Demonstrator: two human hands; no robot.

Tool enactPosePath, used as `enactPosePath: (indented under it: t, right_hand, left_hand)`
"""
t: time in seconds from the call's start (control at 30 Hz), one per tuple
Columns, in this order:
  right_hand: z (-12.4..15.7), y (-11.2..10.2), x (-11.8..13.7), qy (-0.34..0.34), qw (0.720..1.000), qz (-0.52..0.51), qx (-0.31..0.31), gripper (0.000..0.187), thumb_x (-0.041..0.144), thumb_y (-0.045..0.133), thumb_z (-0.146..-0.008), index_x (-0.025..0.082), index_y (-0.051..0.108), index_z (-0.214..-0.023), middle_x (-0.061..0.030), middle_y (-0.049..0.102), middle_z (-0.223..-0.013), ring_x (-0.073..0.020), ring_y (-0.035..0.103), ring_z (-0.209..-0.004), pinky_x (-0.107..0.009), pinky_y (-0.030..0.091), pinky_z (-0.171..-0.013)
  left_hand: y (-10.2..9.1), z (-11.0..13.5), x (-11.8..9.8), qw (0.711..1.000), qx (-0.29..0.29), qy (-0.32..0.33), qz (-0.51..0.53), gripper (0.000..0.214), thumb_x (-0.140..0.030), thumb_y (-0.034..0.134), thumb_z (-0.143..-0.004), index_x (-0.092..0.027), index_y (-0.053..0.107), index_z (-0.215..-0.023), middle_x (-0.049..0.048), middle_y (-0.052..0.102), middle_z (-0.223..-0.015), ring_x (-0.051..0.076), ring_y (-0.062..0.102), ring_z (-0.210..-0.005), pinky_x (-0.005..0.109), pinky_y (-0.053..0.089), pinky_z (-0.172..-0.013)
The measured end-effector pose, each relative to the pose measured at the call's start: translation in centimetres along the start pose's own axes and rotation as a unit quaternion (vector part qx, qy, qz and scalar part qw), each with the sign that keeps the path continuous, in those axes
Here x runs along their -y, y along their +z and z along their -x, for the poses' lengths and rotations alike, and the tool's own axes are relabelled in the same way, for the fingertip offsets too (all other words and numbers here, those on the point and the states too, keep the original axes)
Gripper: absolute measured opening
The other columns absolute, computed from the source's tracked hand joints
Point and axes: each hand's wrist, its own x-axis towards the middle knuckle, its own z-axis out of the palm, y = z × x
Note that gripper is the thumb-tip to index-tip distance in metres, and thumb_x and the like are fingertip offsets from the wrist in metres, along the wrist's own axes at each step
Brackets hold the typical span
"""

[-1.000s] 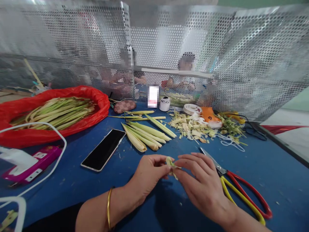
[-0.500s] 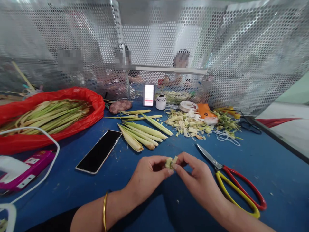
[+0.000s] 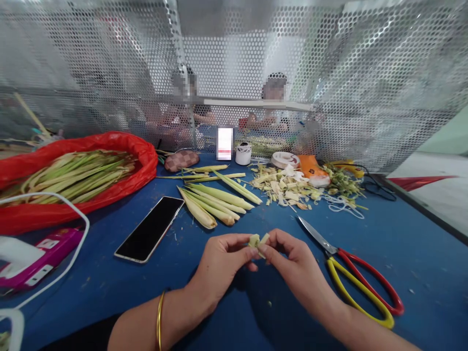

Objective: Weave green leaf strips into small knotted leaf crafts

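Between my fingertips is a small pale-green folded leaf strip [image 3: 255, 241], low over the blue table [image 3: 234, 321]. My left hand [image 3: 223, 261] pinches its left side between thumb and forefinger. From the right, my right hand [image 3: 292, 256] grips the strip's other end the same way. Part of the piece is hidden by my fingers. To the right of my right hand lie scissors [image 3: 331, 250] with one red and one yellow handle, blades pointing away from me. Beyond my hands several long pale-green leaf stalks [image 3: 219, 202] fan out on the table.
A red bag [image 3: 146, 180] of long leaves stands at the left. A black-screened phone [image 3: 150, 229] and a purple power strip [image 3: 58, 248] lie nearer. Leaf scraps [image 3: 281, 185], a tape roll [image 3: 285, 159] and an orange packet [image 3: 312, 168] sit beneath a perforated metal screen [image 3: 234, 63]; people sit behind it.
My fingers have shifted slightly around the leaf strip, and a lower fingertip of my left hand now shows beneath it. The things on the table have stayed put.
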Motion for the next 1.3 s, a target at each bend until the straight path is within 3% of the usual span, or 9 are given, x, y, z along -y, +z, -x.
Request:
enactPosePath:
  t: [0.1, 0.23, 0.4, 0.53, 0.67, 0.83, 1.0, 1.17, 1.3]
  right_hand:
    - [-0.1, -0.9, 0.6, -0.007, 0.999, -0.004, 0.036, 0.02, 0.034, 0.057, -0.085, 0.019, 0.06, -0.073, 0.0004, 0.061, -0.068, -0.014, 0.055, -0.067, -0.025, 0.044, -0.063]
    - [0.0, -2.4, 1.5, -0.058, 0.994, 0.064, 0.066, 0.011, 0.031, 0.06, -0.086, 0.02, 0.061, -0.09, -0.0007, 0.066, -0.081, -0.015, 0.058, -0.074, -0.025, 0.046, -0.068]
    - [0.0, -2.7, 1.8, -0.151, 0.98, 0.105, 0.081, 0.01, 0.023, 0.058, -0.089, 0.023, 0.068, -0.087, -0.0016, 0.068, -0.082, -0.0154, 0.062, -0.076, -0.025, 0.047, -0.07]
    - [0.0, -2.1, 1.1, -0.173, 0.981, 0.069, 0.052, 0.012, 0.022, 0.06, -0.088, 0.023, 0.071, -0.085, -0.003, 0.068, -0.082, -0.0166, 0.063, -0.077, -0.027, 0.049, -0.07]
    - [0.2, -1.4, 0.8, -0.131, 0.991, -0.004, 0.0, 0.011, 0.024, 0.063, -0.085, 0.021, 0.069, -0.077, -0.0032, 0.067, -0.08, -0.0169, 0.063, -0.076, -0.028, 0.05, -0.07]
    - [0.5, -1.0, 0.9, -0.031, 0.995, -0.094, 0.028, 0.014, 0.03, 0.064, -0.085, 0.019, 0.065, -0.078, -0.0025, 0.069, -0.078, -0.016, 0.065, -0.072, -0.03, 0.053, -0.07]
    - [0.4, -1.2, 0.5, -0.035, 0.992, -0.111, 0.037, 0.018, 0.032, 0.065, -0.084, 0.018, 0.061, -0.072, -0.0037, 0.07, -0.08, -0.016, 0.065, -0.075, -0.03, 0.053, -0.069]
    - [0.1, -0.9, 0.5, 0.001, 0.99, -0.141, -0.011, 0.017, 0.031, 0.072, -0.075, 0.018, 0.061, -0.075, -0.0001, 0.065, -0.066, -0.0124, 0.059, -0.058, -0.025, 0.051, -0.056]
    - [0.1, -0.6, 0.8, 0.001, 0.989, -0.15, -0.02, 0.012, 0.028, 0.071, -0.074, 0.018, 0.066, -0.072, -0.0002, 0.066, -0.064, -0.0127, 0.059, -0.058, -0.025, 0.051, -0.057]
  left_hand:
    - [-0.2, -0.1, -0.3, 0.999, 0.0, -0.019, 0.028, 0.022, -0.023, 0.077, -0.068, -0.012, 0.077, -0.087, 0.0063, 0.071, -0.073, 0.011, 0.06, -0.063, 0.019, 0.048, -0.059]
    - [-0.6, -0.3, -0.7, 0.996, -0.032, -0.052, 0.071, 0.022, -0.02, 0.077, -0.066, -0.01, 0.075, -0.086, 0.0061, 0.07, -0.072, 0.012, 0.061, -0.064, 0.02, 0.05, -0.06]
    - [-0.7, -0.3, -0.8, 0.995, -0.017, -0.073, 0.067, 0.016, -0.018, 0.076, -0.065, -0.01, 0.072, -0.078, 0.0047, 0.068, -0.068, 0.01, 0.058, -0.058, 0.019, 0.047, -0.057]
    - [-0.4, -0.1, -0.9, 0.998, 0.004, -0.045, 0.036, 0.021, -0.022, 0.078, -0.064, -0.009, 0.074, -0.08, 0.0049, 0.068, -0.067, 0.012, 0.059, -0.063, 0.021, 0.047, -0.057]
    - [-0.3, 0.0, -0.8, 1.0, 0.015, -0.012, 0.004, 0.023, -0.025, 0.078, -0.064, -0.011, 0.075, -0.083, 0.0028, 0.068, -0.064, 0.013, 0.059, -0.062, 0.021, 0.047, -0.055]
    - [-0.3, 0.0, -0.4, 0.999, 0.033, -0.008, -0.007, 0.021, -0.021, 0.075, -0.067, -0.013, 0.076, -0.086, 0.0026, 0.071, -0.067, 0.012, 0.059, -0.061, 0.021, 0.047, -0.056]
    - [-0.3, -0.1, -0.5, 0.998, 0.044, -0.036, 0.0, 0.021, -0.022, 0.076, -0.066, -0.013, 0.077, -0.085, 0.0038, 0.071, -0.067, 0.012, 0.059, -0.062, 0.021, 0.047, -0.057]
    - [-0.2, 0.0, -0.5, 0.999, 0.04, -0.031, 0.006, 0.023, -0.023, 0.077, -0.064, -0.012, 0.076, -0.084, 0.0041, 0.07, -0.066, 0.012, 0.059, -0.061, 0.021, 0.047, -0.056]
    - [-0.2, 0.1, -0.4, 0.999, 0.02, -0.025, -0.001, 0.025, -0.025, 0.078, -0.062, -0.011, 0.074, -0.082, 0.0056, 0.071, -0.07, 0.014, 0.062, -0.063, 0.023, 0.047, -0.056]
